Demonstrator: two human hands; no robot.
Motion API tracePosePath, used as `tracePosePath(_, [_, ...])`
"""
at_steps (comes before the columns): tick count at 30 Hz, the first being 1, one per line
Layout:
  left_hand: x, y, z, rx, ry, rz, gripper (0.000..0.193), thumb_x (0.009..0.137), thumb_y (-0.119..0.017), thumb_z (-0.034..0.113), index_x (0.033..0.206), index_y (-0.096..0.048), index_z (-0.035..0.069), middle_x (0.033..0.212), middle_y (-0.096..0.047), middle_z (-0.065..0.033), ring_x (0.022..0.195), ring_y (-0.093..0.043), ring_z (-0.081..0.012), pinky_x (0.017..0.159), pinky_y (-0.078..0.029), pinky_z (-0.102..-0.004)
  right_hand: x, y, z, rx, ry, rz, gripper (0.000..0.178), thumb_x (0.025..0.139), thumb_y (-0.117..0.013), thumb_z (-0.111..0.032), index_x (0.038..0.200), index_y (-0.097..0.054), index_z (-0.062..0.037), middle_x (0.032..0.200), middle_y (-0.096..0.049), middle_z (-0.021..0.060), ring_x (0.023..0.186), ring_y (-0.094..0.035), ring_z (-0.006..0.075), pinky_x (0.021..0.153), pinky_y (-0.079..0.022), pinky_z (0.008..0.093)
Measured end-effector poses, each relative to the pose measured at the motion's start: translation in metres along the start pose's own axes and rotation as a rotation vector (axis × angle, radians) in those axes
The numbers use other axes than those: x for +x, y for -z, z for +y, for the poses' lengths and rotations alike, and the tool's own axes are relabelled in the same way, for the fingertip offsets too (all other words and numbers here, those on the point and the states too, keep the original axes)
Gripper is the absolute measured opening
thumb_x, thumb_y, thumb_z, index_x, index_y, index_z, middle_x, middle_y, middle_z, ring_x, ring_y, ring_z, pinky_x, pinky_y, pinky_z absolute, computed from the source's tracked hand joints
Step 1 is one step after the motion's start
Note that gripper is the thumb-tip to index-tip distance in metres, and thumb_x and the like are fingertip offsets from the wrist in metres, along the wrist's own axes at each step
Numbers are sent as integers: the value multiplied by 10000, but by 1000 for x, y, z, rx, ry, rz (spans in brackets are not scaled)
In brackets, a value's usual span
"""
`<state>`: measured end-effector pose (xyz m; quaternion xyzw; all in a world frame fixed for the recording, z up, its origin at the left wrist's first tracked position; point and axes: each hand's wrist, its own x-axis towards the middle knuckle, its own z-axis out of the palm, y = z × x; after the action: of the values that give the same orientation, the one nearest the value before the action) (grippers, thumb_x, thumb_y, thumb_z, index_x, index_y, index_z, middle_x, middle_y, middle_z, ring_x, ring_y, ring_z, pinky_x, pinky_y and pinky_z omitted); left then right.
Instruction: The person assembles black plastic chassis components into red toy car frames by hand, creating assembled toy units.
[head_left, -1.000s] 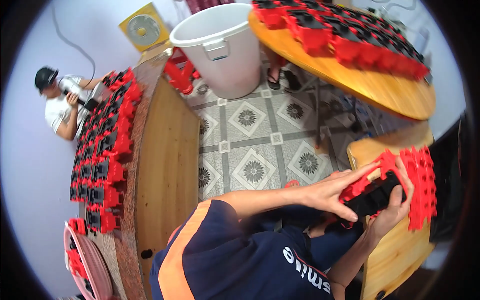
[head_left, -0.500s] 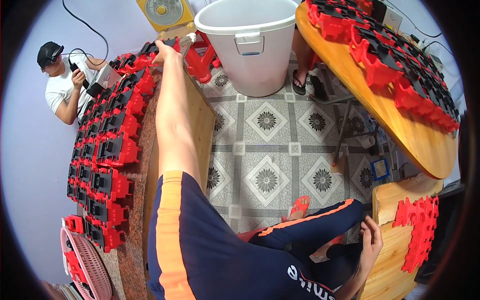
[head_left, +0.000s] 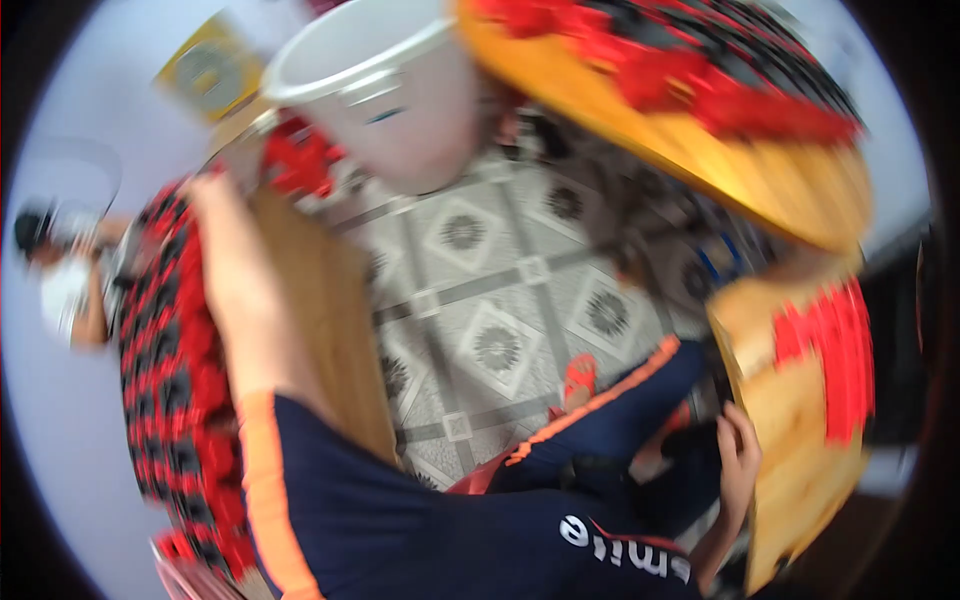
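My left arm reaches along the left table, and my left hand (head_left: 208,190) is at the far end of the rows of red plastic parts with black tops (head_left: 175,390). Motion blur smears its fingers, so whether it grips one of the parts is hidden. Low on the right, my right hand (head_left: 738,460) hangs beside a small wooden table (head_left: 790,510). Its fingers are loosely bent and a little apart, with nothing visible in them. Joined red plastic pieces (head_left: 840,360) lie on that small table.
A large white bin (head_left: 400,120) stands on the patterned floor, near a red stool (head_left: 300,160) and a yellow fan (head_left: 210,70). More red and black parts cover the oval wooden table (head_left: 800,195). Another person (head_left: 75,285) is beyond the left table.
The view has swung to the right, so the bin, tables and floor sit further left and tilted, with blur. My left arm remains stretched out; my right hand stays by the small table.
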<state>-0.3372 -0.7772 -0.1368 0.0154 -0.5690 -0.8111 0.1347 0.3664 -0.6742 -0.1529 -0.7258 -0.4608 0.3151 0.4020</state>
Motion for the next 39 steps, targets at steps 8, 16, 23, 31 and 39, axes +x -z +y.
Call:
tracePosePath(8, [-343,-310,-61,-314,-286,-826,549,865,-601,163,1304,-331,-27,1195,-472,-187,1041,-535,-292,862,-516,-466,7,32,22,-171,259,845,109,875,-638,-57,950,-642,22,930,-659,116,859,-643,217,785,-493,305])
tracePosePath(16, [-732,-104,84,-815,-823,-2018,607,786,-732,298,1327,-523,119,1364,-478,-150,1269,-420,-338,1053,-293,-452,41,208,157,-255,76,1462,335,862,-702,-165,1134,-571,-20,1199,-572,120,1057,-554,176,863,-454,320])
tracePosePath(23, [-910,-42,81,-1042,-1403,-2069,587,853,-637,431,1394,-462,282,1465,-401,-90,1332,-369,-338,1020,-315,-510,69,200,180,338,232,941,191,877,-679,-129,996,-607,0,840,-675,44,765,-605,106,692,-488,278])
tracePosePath(31, [-880,5,131,-826,-728,-2649,844,865,-651,442,1508,-213,116,1455,-370,-212,1261,-465,-321,1045,-319,-509,-80,222,146,-180,187,1071,164,884,-667,-168,976,-640,-35,879,-689,38,821,-641,124,759,-500,298])
tracePosePath(39, [-804,35,114,-140,1477,-2734,939,844,-707,201,1519,-58,139,1386,-411,-181,1271,-449,-275,1050,-407,-420,8,317,105,-134,365,821,257,838,-693,-211,1047,-673,-63,986,-683,80,950,-642,243,946,-442,345])
